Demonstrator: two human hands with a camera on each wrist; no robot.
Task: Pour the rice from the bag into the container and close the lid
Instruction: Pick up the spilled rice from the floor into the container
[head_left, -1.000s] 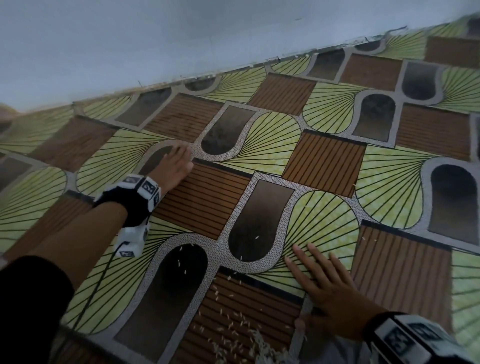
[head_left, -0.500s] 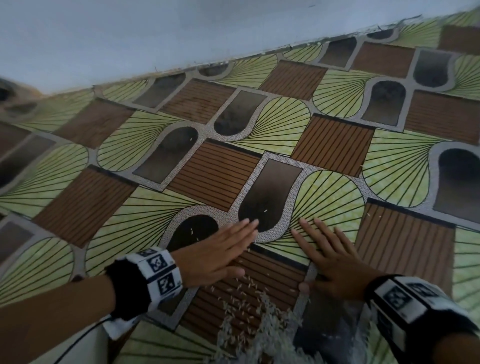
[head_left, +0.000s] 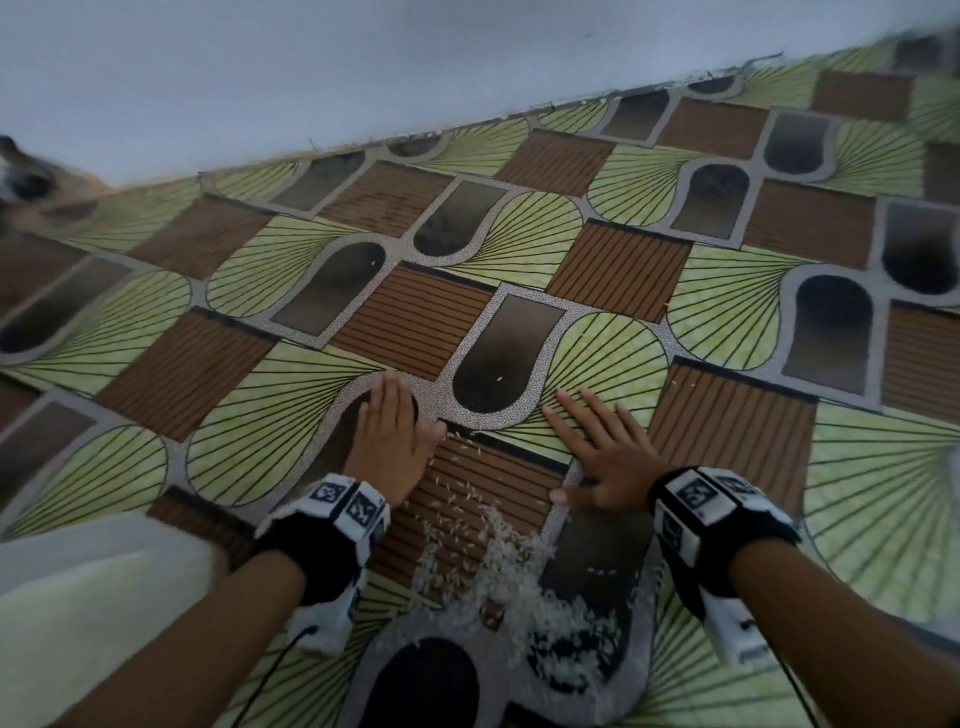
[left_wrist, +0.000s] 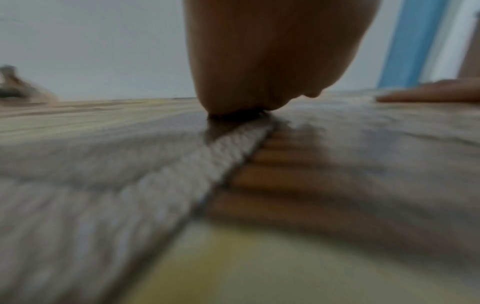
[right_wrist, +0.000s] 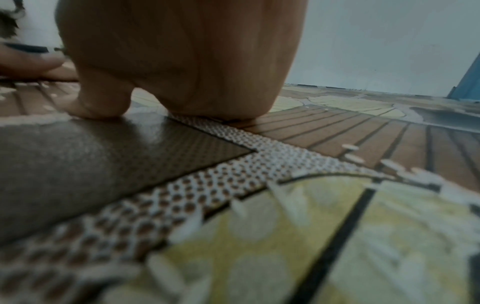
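Left wrist view is motion-blurred; a blurred object (head_left: 21, 176) is cut off at the head view's left edge.

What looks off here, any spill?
Yes. Rice is spilled on the floor mat, heaped near the bottom between the wrists, with loose grains scattered further up. The left hand and right hand lie flat on the mat either side of it. No bag or container is in view.

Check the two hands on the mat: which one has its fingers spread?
The right hand: its fingers fan apart on the green panel of the floor mat. The left hand lies flat with fingers together, beside the spilled rice.
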